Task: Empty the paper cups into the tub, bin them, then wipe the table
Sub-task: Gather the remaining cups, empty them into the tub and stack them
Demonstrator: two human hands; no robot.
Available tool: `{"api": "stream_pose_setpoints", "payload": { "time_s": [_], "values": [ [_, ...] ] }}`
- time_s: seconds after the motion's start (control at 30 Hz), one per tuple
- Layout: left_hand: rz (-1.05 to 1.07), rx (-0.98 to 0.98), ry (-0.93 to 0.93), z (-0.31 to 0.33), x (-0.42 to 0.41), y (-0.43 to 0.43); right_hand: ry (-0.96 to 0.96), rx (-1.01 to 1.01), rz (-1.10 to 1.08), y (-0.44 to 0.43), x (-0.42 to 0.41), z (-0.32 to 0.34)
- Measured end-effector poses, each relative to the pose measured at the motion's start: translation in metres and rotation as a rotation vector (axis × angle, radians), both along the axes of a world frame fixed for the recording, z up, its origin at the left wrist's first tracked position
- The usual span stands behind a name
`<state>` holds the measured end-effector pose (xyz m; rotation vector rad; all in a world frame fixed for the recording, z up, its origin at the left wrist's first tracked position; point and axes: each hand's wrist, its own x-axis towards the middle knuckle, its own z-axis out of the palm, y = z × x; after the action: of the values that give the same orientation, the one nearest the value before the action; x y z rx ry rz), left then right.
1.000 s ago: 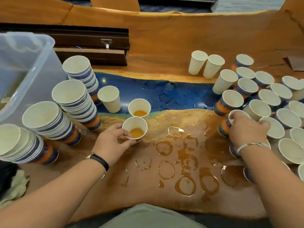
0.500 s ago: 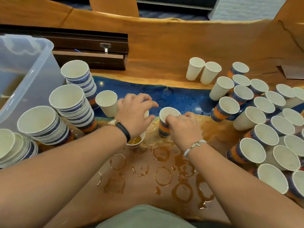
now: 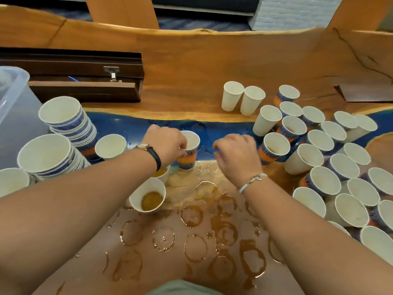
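1. Printed cup (image 3: pixel 189 154): stands upright at the centre of the table, on the blue strip. What shows of its inside looks dry.
2. Your left hand (image 3: pixel 168 145): fingers curl round the near side and rim of that cup and hold it.
3. Your right hand (image 3: pixel 236 154): just beside the cup but apart from it, with fingers loosely curled and nothing seen in it.
4. Cup of brown liquid (image 3: pixel 148 199): stands nearer you, not yet emptied. A second cup (image 3: pixel 162 174), half hidden under your left wrist, also shows liquid.
5. Stacks of cups (image 3: pixel 45 154): on the left, nested. You appear to have emptied these but not binned them.
6. Loose cups (image 3: pixel 319 158): many crowd the right side, and their contents are mostly hard to tell.
7. Tub (image 3: pixel 12 99): at the far left edge, beside the stacks.
8. Table (image 3: pixel 191 71): covered in brown rings (image 3: pixel 192 213) and puddles. Wiping looks unstarted, and no bin or cloth is in view.
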<state>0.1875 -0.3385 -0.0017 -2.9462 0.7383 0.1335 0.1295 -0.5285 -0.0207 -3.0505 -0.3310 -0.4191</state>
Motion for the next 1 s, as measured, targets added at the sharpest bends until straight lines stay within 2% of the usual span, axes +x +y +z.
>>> {"api": "stream_pose_setpoints", "payload": {
  "time_s": [0.2,0.33,0.43,0.8,1.0],
  "values": [
    [0.08,0.002,-0.1,0.009,0.03,0.019,0.079,-0.051,-0.417,-0.076,0.005,0.013],
    [0.162,0.072,-0.045,0.004,0.046,0.034,0.211,-0.143,-0.536,-0.1,0.004,0.004],
    [0.195,0.101,-0.036,-0.003,0.049,0.038,0.263,-0.143,-0.532,-0.105,0.005,-0.002],
    [0.262,0.039,0.015,-0.014,0.036,0.038,0.263,-0.077,-0.519,-0.099,0.005,-0.003],
    [0.249,-0.056,0.001,-0.006,0.027,0.037,0.255,0.029,-0.3,-0.065,-0.009,-0.003]
  ]
}}
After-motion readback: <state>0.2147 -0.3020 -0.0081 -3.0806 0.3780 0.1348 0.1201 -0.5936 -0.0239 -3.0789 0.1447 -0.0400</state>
